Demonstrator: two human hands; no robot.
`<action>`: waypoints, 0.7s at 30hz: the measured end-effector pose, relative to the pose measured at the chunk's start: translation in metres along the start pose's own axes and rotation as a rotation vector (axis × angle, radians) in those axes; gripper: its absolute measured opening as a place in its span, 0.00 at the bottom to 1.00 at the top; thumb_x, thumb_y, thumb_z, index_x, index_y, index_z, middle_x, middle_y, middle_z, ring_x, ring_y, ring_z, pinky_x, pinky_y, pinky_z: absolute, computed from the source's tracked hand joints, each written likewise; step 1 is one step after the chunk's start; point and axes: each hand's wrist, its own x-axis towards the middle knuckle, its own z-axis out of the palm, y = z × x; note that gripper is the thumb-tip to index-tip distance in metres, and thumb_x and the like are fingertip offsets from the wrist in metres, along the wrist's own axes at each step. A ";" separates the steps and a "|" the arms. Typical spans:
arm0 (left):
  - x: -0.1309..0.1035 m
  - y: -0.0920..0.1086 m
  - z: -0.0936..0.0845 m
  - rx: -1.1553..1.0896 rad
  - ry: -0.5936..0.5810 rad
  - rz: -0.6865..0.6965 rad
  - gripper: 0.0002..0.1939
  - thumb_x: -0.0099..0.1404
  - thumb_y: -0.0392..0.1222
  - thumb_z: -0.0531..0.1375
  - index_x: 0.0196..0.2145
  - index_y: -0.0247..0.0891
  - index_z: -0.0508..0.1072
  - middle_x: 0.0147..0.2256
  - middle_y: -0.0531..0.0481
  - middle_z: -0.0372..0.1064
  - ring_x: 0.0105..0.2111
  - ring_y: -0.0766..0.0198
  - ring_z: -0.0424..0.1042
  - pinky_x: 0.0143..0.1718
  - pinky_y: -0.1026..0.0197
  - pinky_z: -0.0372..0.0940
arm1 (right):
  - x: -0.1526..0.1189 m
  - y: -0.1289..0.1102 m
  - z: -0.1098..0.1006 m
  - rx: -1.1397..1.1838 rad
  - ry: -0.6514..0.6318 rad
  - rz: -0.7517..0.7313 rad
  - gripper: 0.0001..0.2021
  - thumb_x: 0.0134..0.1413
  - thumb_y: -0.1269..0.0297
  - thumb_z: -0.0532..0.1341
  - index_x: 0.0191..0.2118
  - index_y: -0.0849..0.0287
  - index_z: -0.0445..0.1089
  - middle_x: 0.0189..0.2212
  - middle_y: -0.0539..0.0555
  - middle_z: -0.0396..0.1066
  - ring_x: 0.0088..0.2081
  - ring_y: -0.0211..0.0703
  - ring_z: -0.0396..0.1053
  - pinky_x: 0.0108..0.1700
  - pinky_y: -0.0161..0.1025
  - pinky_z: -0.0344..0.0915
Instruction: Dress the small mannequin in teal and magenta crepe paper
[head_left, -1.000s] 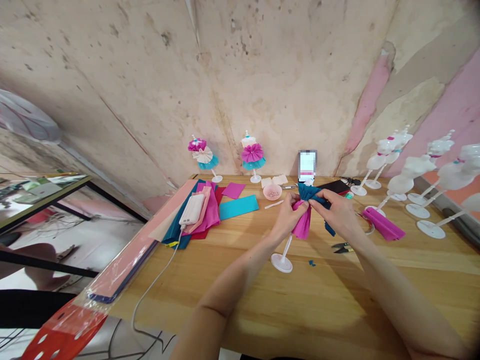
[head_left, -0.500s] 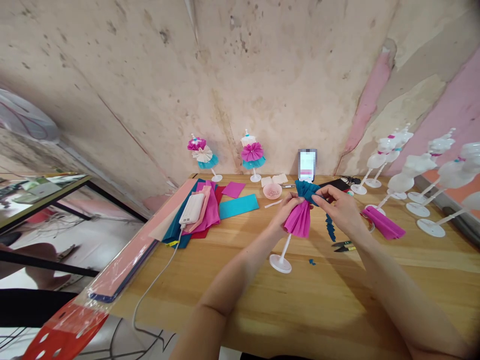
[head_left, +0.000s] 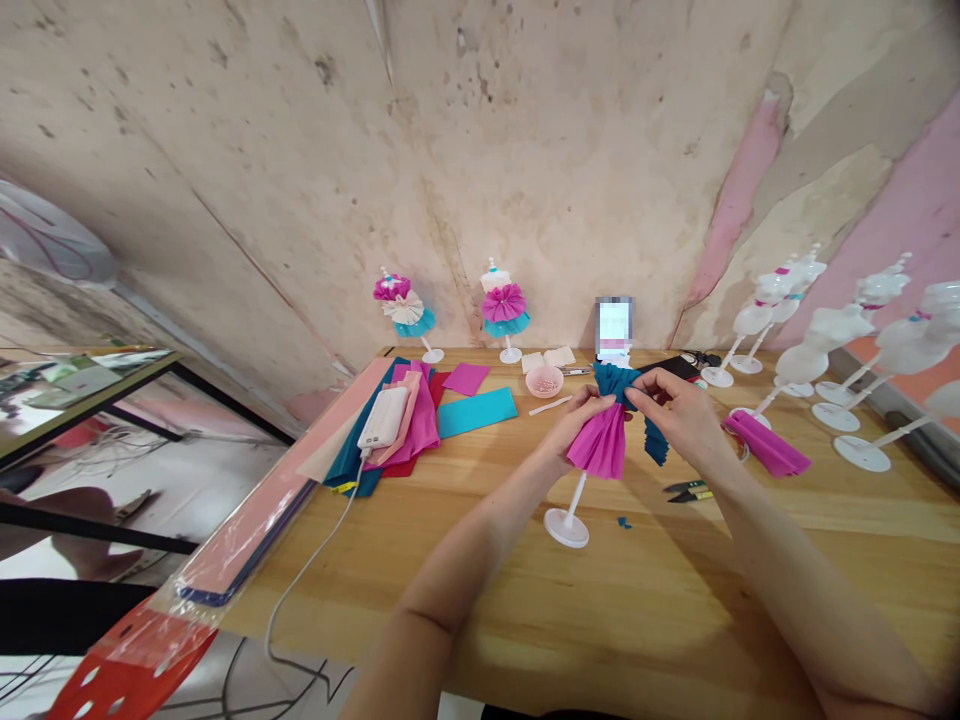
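Observation:
Held up off the table is a small white mannequin on a round stand (head_left: 567,528), dressed in a pleated magenta paper skirt (head_left: 600,445). A dark teal crepe paper strip (head_left: 616,383) wraps its upper part in pleats, and the strip's loose end hangs down below my right hand. My left hand (head_left: 579,420) is closed around the mannequin at the waist, thumb on the teal paper. With thumb and fingertips, my right hand (head_left: 667,408) pinches the teal strip at the mannequin's right side. Thread snips (head_left: 688,492) lie below my right hand. Teal scraps (head_left: 624,522) are by the stand.
Two dressed mannequins (head_left: 506,305) stand by the wall, with a phone (head_left: 615,330) to their right. Bare white mannequins (head_left: 825,335) crowd the right side. A pink bead bowl (head_left: 544,380), turquoise paper (head_left: 478,412), a magenta roll (head_left: 769,443) and a power bank (head_left: 383,417) on paper sheets lie around.
The mannequin has shifted slightly right and its stand is a little more upright. The teal strip's hanging end has swung left and looks wider. Both hands keep their hold.

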 end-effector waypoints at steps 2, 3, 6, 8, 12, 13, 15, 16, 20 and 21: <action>-0.001 0.002 0.002 0.021 0.013 0.008 0.16 0.55 0.43 0.68 0.37 0.39 0.66 0.33 0.53 0.71 0.35 0.61 0.74 0.42 0.56 0.63 | 0.000 0.000 0.000 0.008 -0.001 0.005 0.14 0.57 0.50 0.59 0.35 0.57 0.70 0.28 0.51 0.71 0.28 0.40 0.65 0.30 0.38 0.59; -0.002 0.002 0.002 0.032 0.024 0.015 0.16 0.55 0.43 0.68 0.37 0.39 0.66 0.33 0.53 0.71 0.35 0.62 0.74 0.42 0.56 0.63 | 0.000 0.000 0.000 0.012 -0.004 0.009 0.14 0.57 0.49 0.59 0.35 0.57 0.70 0.28 0.51 0.72 0.28 0.40 0.65 0.30 0.38 0.60; -0.001 0.003 0.002 0.078 0.067 0.060 0.15 0.55 0.44 0.68 0.36 0.37 0.68 0.33 0.52 0.70 0.35 0.64 0.73 0.41 0.58 0.63 | 0.001 0.002 0.000 0.020 -0.022 0.013 0.16 0.54 0.48 0.61 0.35 0.57 0.70 0.30 0.53 0.74 0.30 0.42 0.67 0.31 0.39 0.61; 0.000 0.002 0.001 0.102 0.091 0.088 0.14 0.55 0.44 0.68 0.34 0.36 0.68 0.33 0.52 0.70 0.34 0.65 0.72 0.41 0.59 0.63 | 0.002 0.002 -0.001 0.026 -0.034 0.002 0.16 0.53 0.48 0.62 0.35 0.56 0.70 0.31 0.53 0.74 0.32 0.43 0.68 0.33 0.39 0.62; 0.003 -0.003 -0.002 0.101 0.102 0.109 0.15 0.55 0.45 0.68 0.35 0.36 0.68 0.33 0.52 0.69 0.35 0.64 0.71 0.41 0.58 0.63 | 0.002 0.000 -0.004 0.055 -0.063 0.014 0.15 0.54 0.48 0.61 0.33 0.57 0.70 0.29 0.53 0.73 0.29 0.41 0.66 0.30 0.38 0.60; 0.004 -0.003 -0.003 0.114 0.107 0.116 0.15 0.55 0.45 0.68 0.35 0.36 0.68 0.33 0.52 0.69 0.34 0.65 0.71 0.41 0.58 0.63 | 0.001 -0.001 -0.004 0.081 -0.082 0.033 0.16 0.54 0.48 0.61 0.33 0.57 0.70 0.28 0.52 0.72 0.27 0.39 0.64 0.27 0.38 0.59; 0.003 -0.003 -0.004 0.153 0.118 0.127 0.15 0.55 0.45 0.68 0.34 0.36 0.68 0.32 0.52 0.67 0.33 0.66 0.69 0.39 0.59 0.63 | 0.000 -0.002 -0.003 0.158 -0.129 0.066 0.16 0.54 0.47 0.61 0.32 0.57 0.69 0.26 0.50 0.68 0.24 0.36 0.59 0.24 0.36 0.55; 0.003 -0.003 -0.004 0.167 0.120 0.128 0.14 0.56 0.45 0.67 0.34 0.36 0.67 0.31 0.53 0.67 0.32 0.67 0.68 0.38 0.59 0.63 | 0.000 -0.002 -0.002 0.204 -0.152 0.078 0.16 0.54 0.47 0.61 0.32 0.57 0.68 0.25 0.49 0.67 0.23 0.35 0.58 0.23 0.35 0.54; 0.001 -0.002 -0.004 0.164 0.122 0.106 0.15 0.55 0.45 0.67 0.34 0.37 0.67 0.31 0.54 0.66 0.31 0.68 0.67 0.36 0.60 0.62 | 0.000 -0.001 0.002 0.304 -0.176 0.076 0.16 0.54 0.49 0.62 0.33 0.58 0.68 0.26 0.49 0.64 0.25 0.35 0.59 0.25 0.35 0.55; 0.001 -0.003 -0.003 0.162 0.119 0.103 0.15 0.55 0.45 0.67 0.34 0.37 0.67 0.31 0.54 0.66 0.31 0.68 0.67 0.37 0.60 0.62 | 0.000 0.000 0.003 0.296 -0.165 0.076 0.15 0.54 0.49 0.62 0.33 0.58 0.68 0.26 0.49 0.64 0.25 0.35 0.59 0.25 0.35 0.55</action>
